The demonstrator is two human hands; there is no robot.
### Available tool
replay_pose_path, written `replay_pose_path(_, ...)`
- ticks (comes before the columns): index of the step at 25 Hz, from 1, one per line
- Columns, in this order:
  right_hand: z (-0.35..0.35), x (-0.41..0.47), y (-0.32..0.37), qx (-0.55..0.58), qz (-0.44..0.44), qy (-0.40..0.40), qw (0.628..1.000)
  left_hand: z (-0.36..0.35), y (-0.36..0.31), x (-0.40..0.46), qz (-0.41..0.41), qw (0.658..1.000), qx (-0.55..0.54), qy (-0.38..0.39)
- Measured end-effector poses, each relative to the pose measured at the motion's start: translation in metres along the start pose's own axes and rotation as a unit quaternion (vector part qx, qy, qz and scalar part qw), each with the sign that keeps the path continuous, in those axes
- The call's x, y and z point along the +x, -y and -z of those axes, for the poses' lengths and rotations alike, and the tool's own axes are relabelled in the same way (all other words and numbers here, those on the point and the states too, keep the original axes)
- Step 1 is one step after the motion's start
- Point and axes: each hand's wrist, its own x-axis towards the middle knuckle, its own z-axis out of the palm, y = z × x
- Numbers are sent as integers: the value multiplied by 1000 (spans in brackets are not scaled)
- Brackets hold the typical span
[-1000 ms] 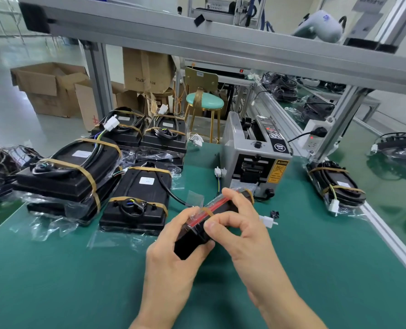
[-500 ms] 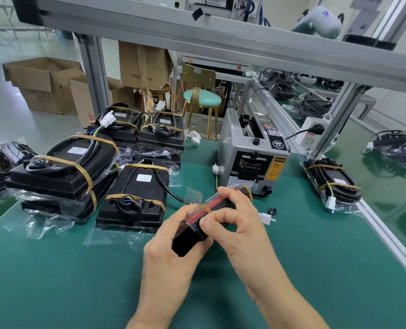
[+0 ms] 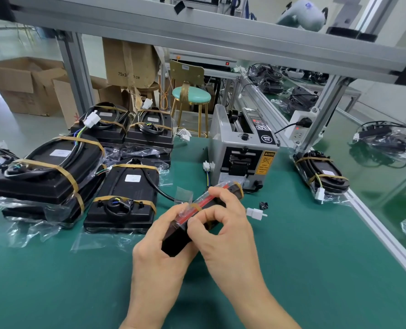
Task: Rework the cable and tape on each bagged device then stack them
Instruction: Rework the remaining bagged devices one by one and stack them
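On the green worktop (image 3: 292, 269) stacks (image 3: 50, 172) wait at left. Both hands, left (image 3: 159, 255) and right (image 3: 223, 233), still clasp the device (image 3: 192, 224) on edge; right fingers (image 3: 198, 225) have curled tighter, likely pressing tape (image 3: 194, 206).

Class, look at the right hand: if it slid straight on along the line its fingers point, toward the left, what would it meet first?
The right hand pinches the bagged device, so it presses that first, then the left hand right behind it. Farther left lies a taped black device, though depth is uncertain.
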Motion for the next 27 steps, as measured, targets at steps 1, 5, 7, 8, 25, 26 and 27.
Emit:
replay_pose_path(1, -2, -1, 0, 4, 2, -11, 1000, 0, 0, 0, 0, 1000, 0, 1)
replay_pose_path(5, -5, -3, -3, 117, -16, -56, 991, -1, -2, 0, 2, 1000, -10, 2)
replay_pose_path(7, -6, -2, -4, 118, -20, -43, 992, -1, -2, 1, 4, 1000, -7, 0)
replay_pose_path(8, -8, -2, -6, 101, -13, -36, 994, -1, -2, 2, 6, 1000, -8, -1)
replay_pose_path(25, 58, 54, -25, -17, 53, 37, 998, 25, -1, 21, -14, 999, -27, 31)
replay_pose_path(26, 64, 60, -31, -33, 43, 61, 997, 27, -2, 22, -5, 999, -24, 36)
replay_pose_path(27, 67, 65, -37, -46, 34, 88, 994, 28, -4, 23, 5, 999, -2, 39)
